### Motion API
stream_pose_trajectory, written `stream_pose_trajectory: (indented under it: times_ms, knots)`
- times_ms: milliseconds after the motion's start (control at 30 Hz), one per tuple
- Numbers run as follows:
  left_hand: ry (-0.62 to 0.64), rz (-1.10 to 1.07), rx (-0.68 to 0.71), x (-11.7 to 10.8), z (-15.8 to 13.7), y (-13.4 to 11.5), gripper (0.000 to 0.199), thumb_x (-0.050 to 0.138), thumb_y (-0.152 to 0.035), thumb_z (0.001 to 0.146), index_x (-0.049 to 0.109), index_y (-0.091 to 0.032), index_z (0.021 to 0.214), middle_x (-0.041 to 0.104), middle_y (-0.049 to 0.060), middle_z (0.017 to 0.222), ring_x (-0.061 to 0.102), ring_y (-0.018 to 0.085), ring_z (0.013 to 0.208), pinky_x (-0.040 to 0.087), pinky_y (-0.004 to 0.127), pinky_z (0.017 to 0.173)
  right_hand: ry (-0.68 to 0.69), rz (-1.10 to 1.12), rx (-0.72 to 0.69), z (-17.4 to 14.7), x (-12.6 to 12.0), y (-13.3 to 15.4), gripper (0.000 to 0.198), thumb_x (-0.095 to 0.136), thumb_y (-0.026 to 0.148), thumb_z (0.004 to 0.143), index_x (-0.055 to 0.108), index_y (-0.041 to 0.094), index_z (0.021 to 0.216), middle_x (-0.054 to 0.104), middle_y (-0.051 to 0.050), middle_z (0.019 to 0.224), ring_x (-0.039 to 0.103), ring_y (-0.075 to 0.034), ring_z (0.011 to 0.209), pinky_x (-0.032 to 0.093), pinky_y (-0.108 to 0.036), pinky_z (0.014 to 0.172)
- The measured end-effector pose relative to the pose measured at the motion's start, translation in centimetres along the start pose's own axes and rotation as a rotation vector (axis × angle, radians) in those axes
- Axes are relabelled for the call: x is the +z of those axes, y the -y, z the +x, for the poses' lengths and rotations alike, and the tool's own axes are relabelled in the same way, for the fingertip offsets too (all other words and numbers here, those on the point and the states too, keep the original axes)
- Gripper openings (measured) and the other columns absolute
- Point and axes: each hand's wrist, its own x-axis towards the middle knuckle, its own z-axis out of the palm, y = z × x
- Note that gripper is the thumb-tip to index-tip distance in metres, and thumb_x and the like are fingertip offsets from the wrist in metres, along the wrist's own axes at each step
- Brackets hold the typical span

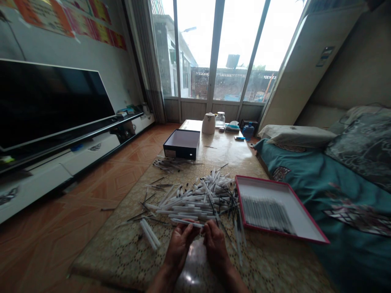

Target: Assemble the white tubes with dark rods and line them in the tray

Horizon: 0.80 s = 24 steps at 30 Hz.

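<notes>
My left hand (pixel 182 241) is closed around a slim white pen tube (pixel 187 222), which lies nearly level above the table. At its right end the fingers of my right hand (pixel 215 243) are pinched together; what sits right between the fingertips is partly hidden. Just beyond both hands spreads a heap of white pen tubes (pixel 195 199) mixed with thin dark sticks that look like refills. To the left of my left hand, a few white tubes (pixel 149 234) lie side by side. A red-rimmed box lid (pixel 305 211) on the right holds a row of pens (pixel 265 213).
A dark open box (pixel 180 152) stands farther back on the patterned table (pixel 122 252), near scattered dark sticks (pixel 168 164). A kettle (pixel 208 124), a glass jar (pixel 220 120) and a tissue pack (pixel 232 126) are at the far end. A teal-covered sofa (pixel 302 175) flanks the right side.
</notes>
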Motion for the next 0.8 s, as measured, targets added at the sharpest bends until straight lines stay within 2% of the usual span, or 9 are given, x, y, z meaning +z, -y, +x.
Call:
stream_pose_trajectory:
  times_ms: [100,267,433,700,800]
  knots:
    - [0.008,0.005,-0.004,-0.01,-0.01,-0.06,0.022,0.078,-0.021,0.065,0.064,-0.015,0.081,0.074,0.005,0.081,0.070,0.017,0.079,0.054,0.027,0.077,-0.016,-0.012,0.010,-0.03,0.01,-0.03,0.037,0.030,0.039,0.096,0.049,0.021,0.070,0.049,0.003,0.060,0.050,-0.012,0.054,0.036,-0.022,0.054]
    - [-0.001,-0.006,0.016,0.04,0.01,0.00,0.023,0.078,-0.022,0.065,0.064,-0.015,0.082,0.074,0.005,0.080,0.070,0.017,0.077,0.054,0.028,0.078,0.015,0.037,0.005,0.07,0.00,-0.06,0.028,0.034,0.040,0.095,0.051,0.021,0.081,0.050,0.004,0.063,0.051,-0.012,0.053,0.038,-0.021,0.053]
    - [0.029,0.019,0.021,0.14,-0.06,0.03,0.022,0.078,-0.022,0.066,0.064,-0.015,0.082,0.074,0.005,0.080,0.070,0.018,0.079,0.054,0.028,0.076,-0.012,0.017,-0.026,0.10,0.13,-0.48,0.034,0.032,0.040,0.096,0.048,0.022,0.072,0.047,0.005,0.057,0.049,-0.011,0.051,0.036,-0.021,0.052]
    - [0.082,0.048,0.033,-0.19,0.17,0.32,0.018,0.075,-0.021,0.069,0.065,-0.016,0.082,0.074,0.004,0.082,0.069,0.019,0.080,0.054,0.028,0.075,-0.097,-0.123,-0.048,0.12,0.48,-0.91,0.041,0.028,0.041,0.097,0.048,0.021,0.066,0.051,0.002,0.057,0.050,-0.013,0.053,0.034,-0.023,0.055]
    - [0.092,0.059,0.037,-0.19,0.15,0.34,0.017,0.075,-0.021,0.069,0.065,-0.015,0.082,0.074,0.004,0.081,0.070,0.019,0.078,0.054,0.028,0.075,-0.095,-0.104,-0.047,0.12,0.39,-0.63,0.044,0.027,0.041,0.097,0.050,0.021,0.065,0.051,0.002,0.056,0.051,-0.012,0.052,0.035,-0.023,0.056]
